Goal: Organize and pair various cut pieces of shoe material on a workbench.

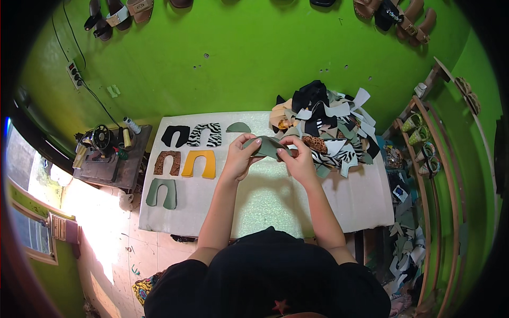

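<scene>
Over the table's middle, both my hands hold a grey-green cut piece of sheet material [269, 147], bent between them. My left hand [241, 155] pinches its left end, and my right hand [298, 159] grips its right end. A grey-green half-round piece [238, 127] lies flat just beyond my left hand. To the left, U-shaped pieces are laid in rows: black [168, 138], zebra-striped [214, 135], leopard-print [159, 165], yellow [189, 166] and grey-green [153, 195]. My right hand is close to a heap of mixed scraps [315, 114].
The pale-covered table [355, 206] stands against a green wall. A sewing machine [101, 139] with thread spools is at the left. On the right are a wooden rack [427, 212] with footwear and more scraps [405, 249] below. Sandals [119, 18] hang on the wall.
</scene>
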Demonstrator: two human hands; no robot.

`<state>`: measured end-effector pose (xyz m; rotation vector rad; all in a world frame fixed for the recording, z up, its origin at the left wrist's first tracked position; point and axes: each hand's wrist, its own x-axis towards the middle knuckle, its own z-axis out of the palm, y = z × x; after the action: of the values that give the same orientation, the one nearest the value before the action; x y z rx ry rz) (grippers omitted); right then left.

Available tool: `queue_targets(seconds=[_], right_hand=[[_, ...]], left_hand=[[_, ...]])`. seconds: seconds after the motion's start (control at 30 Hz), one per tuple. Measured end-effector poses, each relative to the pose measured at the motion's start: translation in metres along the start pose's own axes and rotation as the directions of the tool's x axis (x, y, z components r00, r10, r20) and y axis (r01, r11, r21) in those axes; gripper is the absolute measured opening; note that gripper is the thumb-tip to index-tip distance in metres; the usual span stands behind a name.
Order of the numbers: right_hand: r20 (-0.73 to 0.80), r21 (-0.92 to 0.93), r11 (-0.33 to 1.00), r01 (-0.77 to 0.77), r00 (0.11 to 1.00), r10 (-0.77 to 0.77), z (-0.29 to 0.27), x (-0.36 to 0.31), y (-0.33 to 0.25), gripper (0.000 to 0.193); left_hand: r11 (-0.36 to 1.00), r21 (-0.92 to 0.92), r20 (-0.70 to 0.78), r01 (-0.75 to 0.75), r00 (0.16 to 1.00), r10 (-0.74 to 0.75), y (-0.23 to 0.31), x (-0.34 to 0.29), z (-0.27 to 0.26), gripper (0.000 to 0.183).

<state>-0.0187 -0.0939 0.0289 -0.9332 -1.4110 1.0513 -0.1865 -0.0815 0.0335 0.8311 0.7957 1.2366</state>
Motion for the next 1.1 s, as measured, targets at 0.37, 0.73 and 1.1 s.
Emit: queue_targets(seconds=[0.37,0.73,1.1], right_hand=[[-0.098,-0.001,0.993,-0.122,0.988,0.121,0.030,0.011,0.004,0.010],[0.097,-0.106,0.975,-0.194,0.974,0.205,0.043,0.015,0.014,0.010],[0.186,-0.228,0.928,-0.294,0.923,0.338,0.072,0.018,0.012,0.010]], left_hand=[[0.950,0.270,0.154,0.159,0.967,-0.205,0.015,-0.008,-0.048,0.031],[0.950,0.275,0.109,0.148,0.977,-0.183,0.040,-0.020,-0.071,0.041],[0.897,0.409,0.153,0.166,0.957,-0.247,0.053,-0.018,-0.102,0.032]])
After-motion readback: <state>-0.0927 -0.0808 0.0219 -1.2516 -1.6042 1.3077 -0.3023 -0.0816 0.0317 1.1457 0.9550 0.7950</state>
